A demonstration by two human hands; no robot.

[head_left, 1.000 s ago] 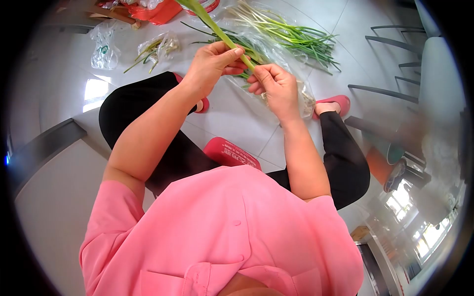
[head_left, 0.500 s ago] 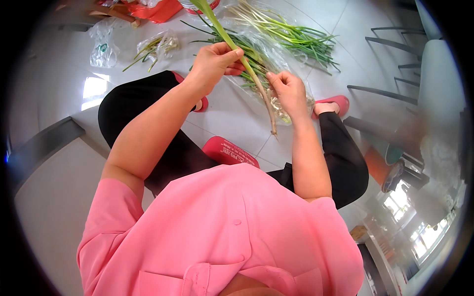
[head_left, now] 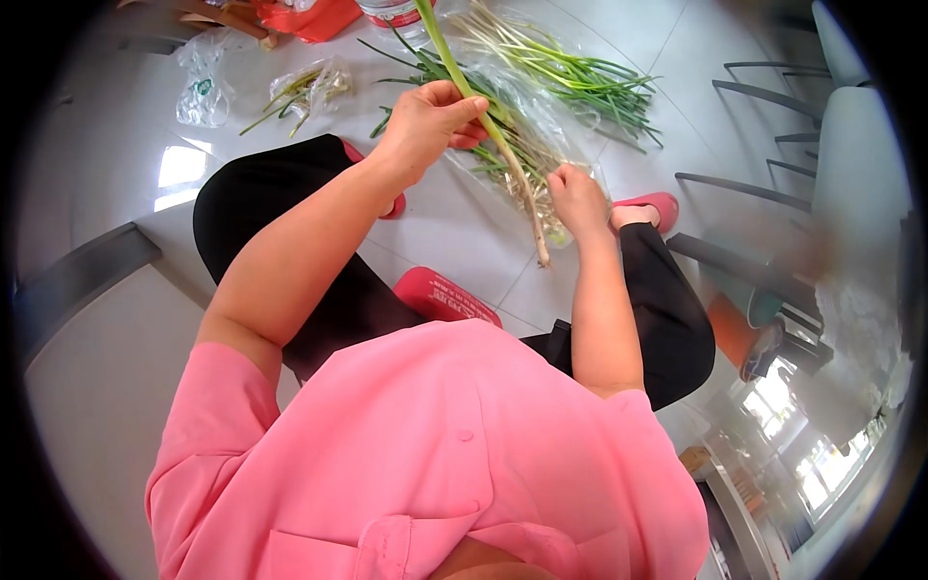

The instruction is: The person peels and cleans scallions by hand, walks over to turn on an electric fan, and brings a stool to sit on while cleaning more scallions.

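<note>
nearest us, past our pink shirt [head_left: 367,435], a red item with white lettering [head_left: 447,296] lies on the tile floor [head_left: 440,227]. our right hand [head_left: 577,198] is just beside the lower part of a green onion stalk [head_left: 505,147], not touching it, with its fingers curled together; we cannot quite tell whether they pinch a thin shred of skin. the stalk slants in the air, brownish root end toward us, and our left hand [head_left: 432,126] clamps it partway up between thumb and fingers. we judge the step in hand to be stripping this one stalk near its root; the next move, we think, calls for a steady left grip and a light right-hand pinch. below it, a bunch of rooted green onions [head_left: 517,130] lies with a clear plastic bag [head_left: 553,124]. beyond spreads a neater green onion pile [head_left: 570,72]; farthest out is a red plastic bag [head_left: 307,21].
</note>
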